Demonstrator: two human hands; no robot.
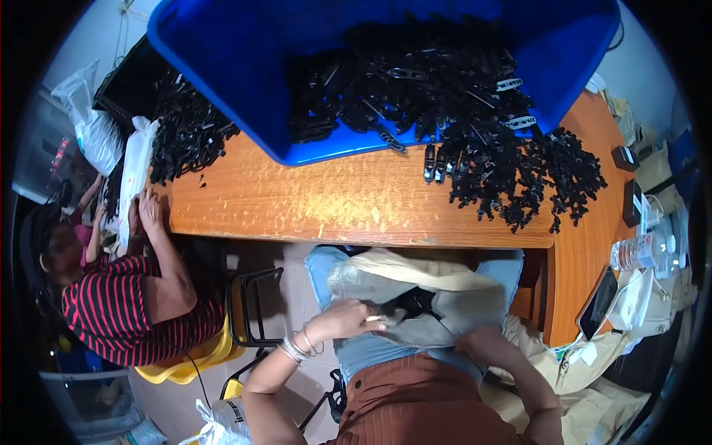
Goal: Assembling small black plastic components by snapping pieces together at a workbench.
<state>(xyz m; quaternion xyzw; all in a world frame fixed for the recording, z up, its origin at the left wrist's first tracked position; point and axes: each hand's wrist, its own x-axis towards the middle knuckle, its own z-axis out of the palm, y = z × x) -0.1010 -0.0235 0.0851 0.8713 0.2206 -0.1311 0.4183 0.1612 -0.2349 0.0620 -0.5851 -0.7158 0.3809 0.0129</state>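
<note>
A grey and beige sack (393, 273) lies across my lap, its mouth spread toward me. Inside the opening some black pieces (415, 302) show; their kind is too dark to make out. My left hand (347, 320) is closed on the sack's near left edge, thumb and fingers pinching the rim. At the near right edge my right hand (482, 344) is curled around the rim, with its fingertips partly hidden and slightly blurred.
On the wooden table (319, 200) a tipped blue bin (222, 104) spills black plastic clips (504, 170). A co-worker in a striped shirt (111, 311) sits at left beside another black heap (193, 126). A phone (597, 304) and bottles (638, 252) stand at right.
</note>
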